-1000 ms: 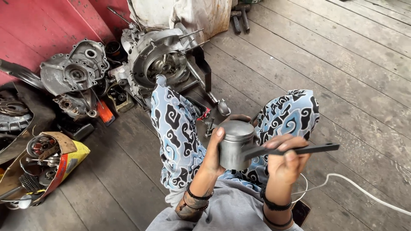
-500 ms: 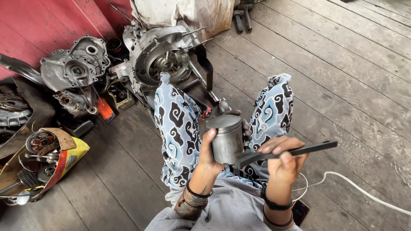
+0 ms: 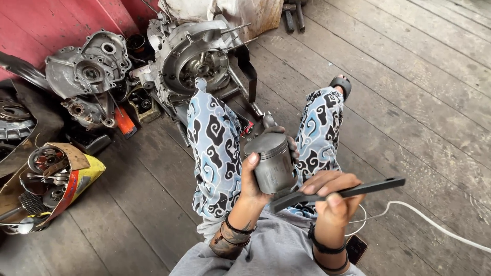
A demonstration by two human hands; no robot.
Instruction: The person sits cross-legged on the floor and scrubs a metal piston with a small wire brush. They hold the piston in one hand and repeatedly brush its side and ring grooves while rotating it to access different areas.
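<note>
Left hand [image 3: 255, 176] wrapped round a grey metal piston [image 3: 272, 161], thumb up one side, fingers curled over the far side near the crown; held upright above the lap, between the knees. Right hand [image 3: 331, 197] closed on a flat dark metal tool [image 3: 337, 193], thumb beneath and fingers folded over the top; near end of that bar lying just under the piston skirt, touching or almost touching, hard to say which. Far end pointing out to the right over the floorboards.

Below both: patterned blue, white and black trousers [image 3: 212, 148], legs stretched forward, and a grey shirt [image 3: 271, 253] at the bottom edge. Dark bands on both wrists. Black sandal [image 3: 341, 84] on the right foot.

Farther out: a phone [image 3: 356, 249] flat on the wooden floor [image 3: 409, 102] beside the right hip, a white cable [image 3: 434, 225] trailing off to the right. Ahead of the knees, an engine crankcase [image 3: 192, 61] with round opening and protruding studs. To its left, a second engine casing half [image 3: 87, 74] against the red wall [image 3: 46, 25]. An orange-handled tool [image 3: 124, 122] on the floor near it. At far left, a yellow sack [image 3: 56, 184] holding gears and small parts.
</note>
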